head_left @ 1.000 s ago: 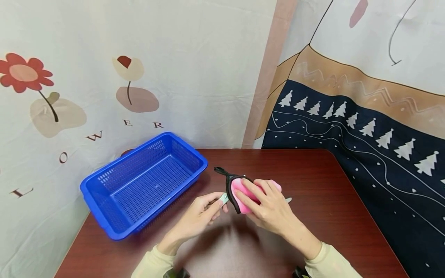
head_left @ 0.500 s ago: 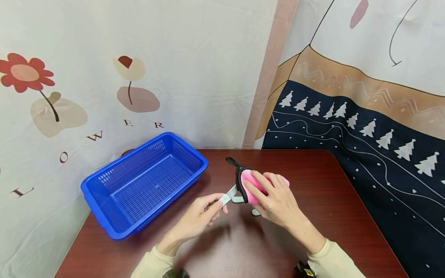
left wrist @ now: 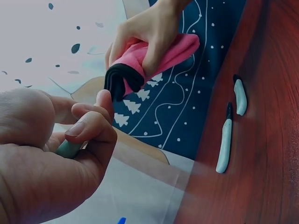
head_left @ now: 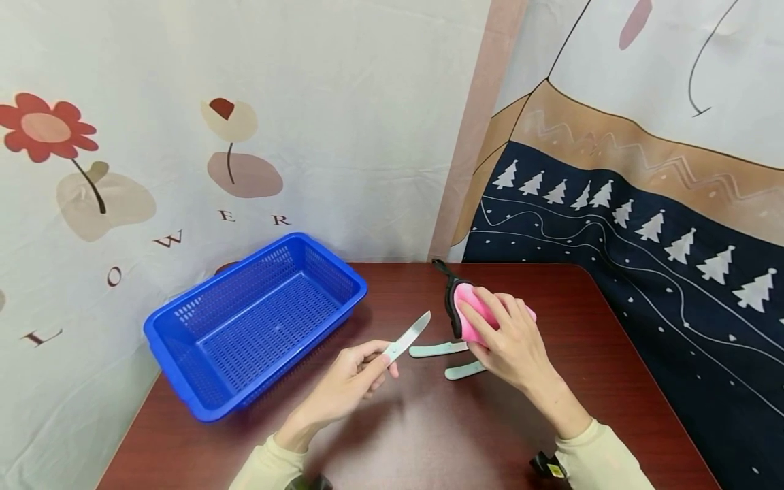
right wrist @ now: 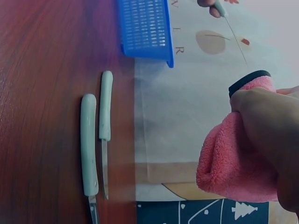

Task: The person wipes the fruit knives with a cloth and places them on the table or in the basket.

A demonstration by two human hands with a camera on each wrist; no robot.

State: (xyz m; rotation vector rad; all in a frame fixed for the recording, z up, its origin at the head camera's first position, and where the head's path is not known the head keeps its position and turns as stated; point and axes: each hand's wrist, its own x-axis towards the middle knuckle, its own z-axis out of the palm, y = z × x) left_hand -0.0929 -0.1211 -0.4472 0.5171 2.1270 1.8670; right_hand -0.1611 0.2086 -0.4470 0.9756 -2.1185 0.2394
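My left hand pinches a knife by its pale green handle, blade pointing up and to the right. In the left wrist view most of that handle is hidden in the fingers. To the right, my right hand grips a bunched pink towel with black edging and a black hanging loop. It is held above the table, apart from the blade. Below it lie two more knives, one farther back and one nearer; in the head view the hand and towel partly cover them.
A blue perforated basket stands at the left on the dark red-brown wooden table. Printed cloth hangs behind the table, and navy patterned cloth lies along its right side.
My right hand has drawn the towel rightward and up off the blade, which now shows bare. The two knives on the table have come into view. My left hand stays nearly still.
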